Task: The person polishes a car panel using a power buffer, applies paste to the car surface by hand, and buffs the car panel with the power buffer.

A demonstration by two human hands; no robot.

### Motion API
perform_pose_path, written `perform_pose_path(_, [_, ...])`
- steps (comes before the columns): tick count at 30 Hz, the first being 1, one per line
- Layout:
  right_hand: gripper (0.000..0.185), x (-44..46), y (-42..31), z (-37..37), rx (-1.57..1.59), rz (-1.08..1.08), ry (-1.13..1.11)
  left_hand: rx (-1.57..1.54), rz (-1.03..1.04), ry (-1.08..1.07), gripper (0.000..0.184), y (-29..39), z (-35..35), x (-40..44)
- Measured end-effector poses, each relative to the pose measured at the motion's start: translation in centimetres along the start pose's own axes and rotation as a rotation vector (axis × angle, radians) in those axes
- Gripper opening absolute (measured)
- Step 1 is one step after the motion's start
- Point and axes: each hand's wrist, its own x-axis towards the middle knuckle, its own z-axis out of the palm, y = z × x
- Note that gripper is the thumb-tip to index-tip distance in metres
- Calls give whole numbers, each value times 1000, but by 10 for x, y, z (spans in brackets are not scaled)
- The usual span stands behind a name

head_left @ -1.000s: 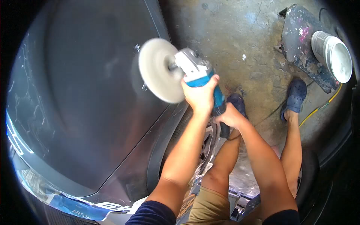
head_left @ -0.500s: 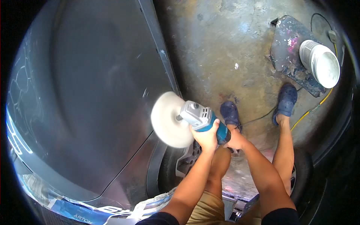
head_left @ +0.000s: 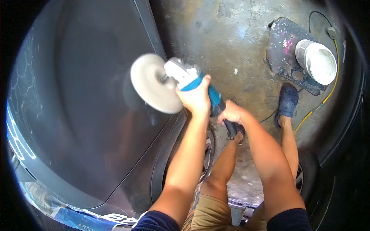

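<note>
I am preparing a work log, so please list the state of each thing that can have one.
Polisher: held two-handed
Pad: blurred, apparently spinning
Left hand: closed around polisher's body
Right hand: closed on polisher's rear
Hood: apparently shut
Bucket: upright on stand; lid unclear
Yellow cord: meets dark cord at connector

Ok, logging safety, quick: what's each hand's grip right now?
Left hand: closed, holding the polisher.
Right hand: closed, holding the polisher's rear handle.

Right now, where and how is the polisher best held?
Probably from the rear: left hand around the teal housing, right hand on the black rear handle. The round white pad at the front looks blurred, likely spinning, so avoid it.
</note>
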Motion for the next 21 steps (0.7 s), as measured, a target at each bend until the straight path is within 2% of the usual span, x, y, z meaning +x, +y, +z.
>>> perform_pose_path(2, [14,-14,31,8,-62,43,-3,-97,-55,0,81,-13,-18,-35])
perform_pose_path(4, [22,-29,62,17,-158,122,-7,11,-66,63,83,-50,-37,-65])
perform_pose_path(6, [32,-35,112,30,-250,181,42,-11,-90,106,83,-73,-54,-101])
perform_pose_path(7, [46,-26,172,41,-338,20,152,-13,-123,113,84,-79,-61,-117])
perform_pose_path(9, [60,-35,189,46,-350,20,85,75,-162,110,88,-91,-78,-140])
perform_pose_path(10, [64,-53,163,42,-273,180,-90,55,-171,93,88,-92,-83,-145])
perform_pose_path(13, [57,-45,177,48,-346,81,86,-84,-138,56,85,-82,-78,-137])
perform_pose_path(14, [49,-37,175,44,-311,20,78,-147,-110,36,84,-76,-71,-123])
perform_pose_path(15, [41,-26,155,36,-279,-42,70,-87,-89,23,90,-69,-65,-103])
perform_pose_path(18, [26,-10,59,12,-212,-169,122,-197,15,-77,86,-32,-35,-38])
perform_pose_path(21, [18,0,-15,-4,-150,-131,172,-235,38,-119,80,14,-9,11])
